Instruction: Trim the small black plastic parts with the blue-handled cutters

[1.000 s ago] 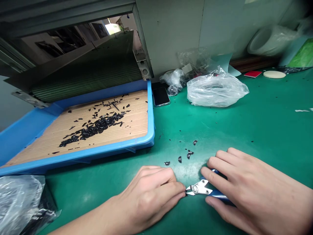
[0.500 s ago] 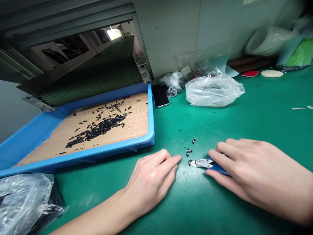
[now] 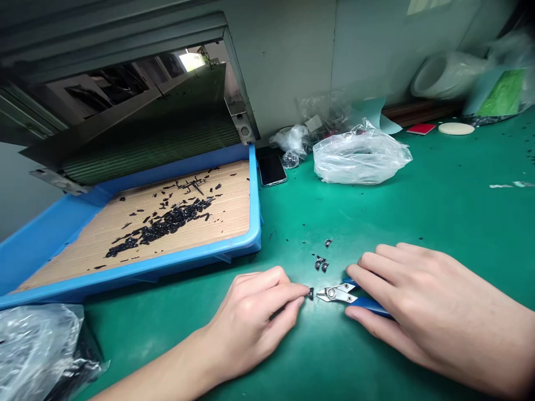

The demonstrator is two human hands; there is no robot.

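My left hand pinches a small black moulded piece between thumb and fingertips, just left of the jaws. My right hand wraps the blue handles of a pair of flush cutters, whose steel jaws point left and sit slightly apart. The handles are partly hidden by my fingers. A few similar black pieces lie on the green mat just above the jaws.
A blue tray with a wooden liner holds a heap of black pieces to the left. Behind stand a phone and a clear plastic bag. Another plastic bag sits at the bottom left, below the tray.
My left hand has moved right and now pinches a black piece at the cutter jaws. The cutters have shifted slightly left, and the whole view has drifted a little.
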